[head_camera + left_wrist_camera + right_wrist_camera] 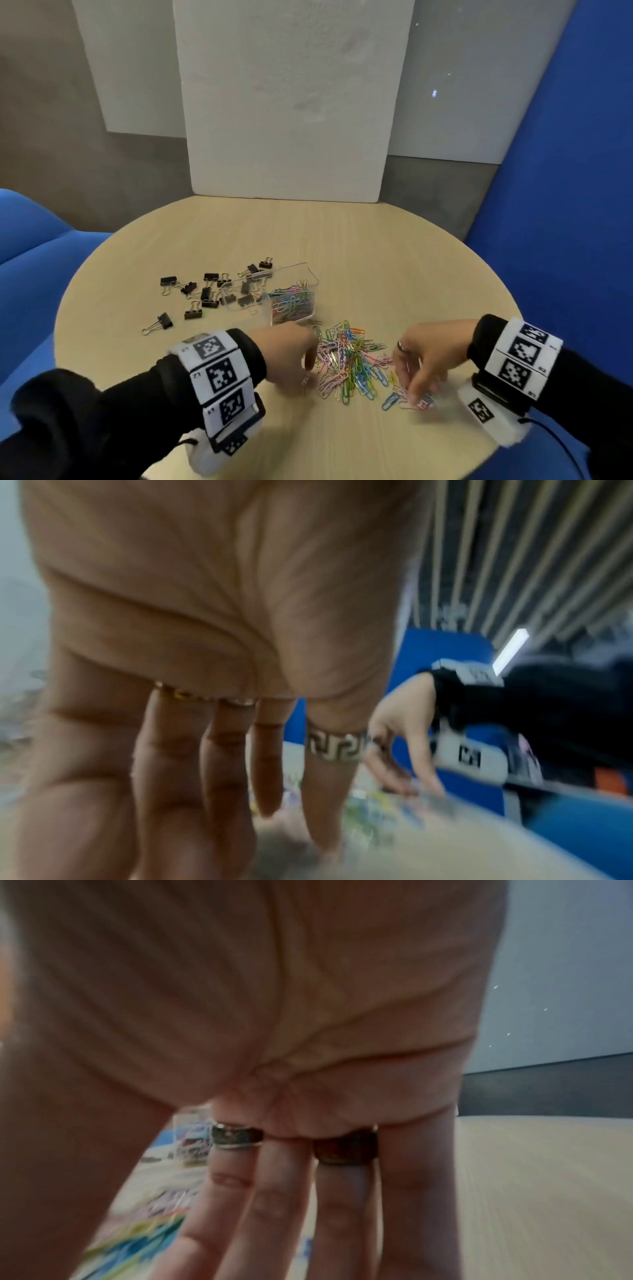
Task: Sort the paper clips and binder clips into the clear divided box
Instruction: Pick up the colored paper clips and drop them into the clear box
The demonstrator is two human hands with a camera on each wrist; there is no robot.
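Note:
A pile of coloured paper clips (349,359) lies on the round wooden table (394,260), between my two hands. My left hand (301,363) hangs at the pile's left edge with straight fingers (267,764) pointing down at the tabletop. My right hand (416,380) is at the pile's right edge, its straight fingers (274,1204) reaching down onto a few stray clips (407,401). The clear divided box (274,291) stands behind the pile; its right compartment holds coloured clips, its left part a few binder clips. Black binder clips (191,294) lie scattered left of the box.
A white foam board (291,102) leans upright at the table's far edge. Blue seats (34,233) flank the table on the left, and a blue panel (565,171) rises on the right. Both wrist views are blurred.

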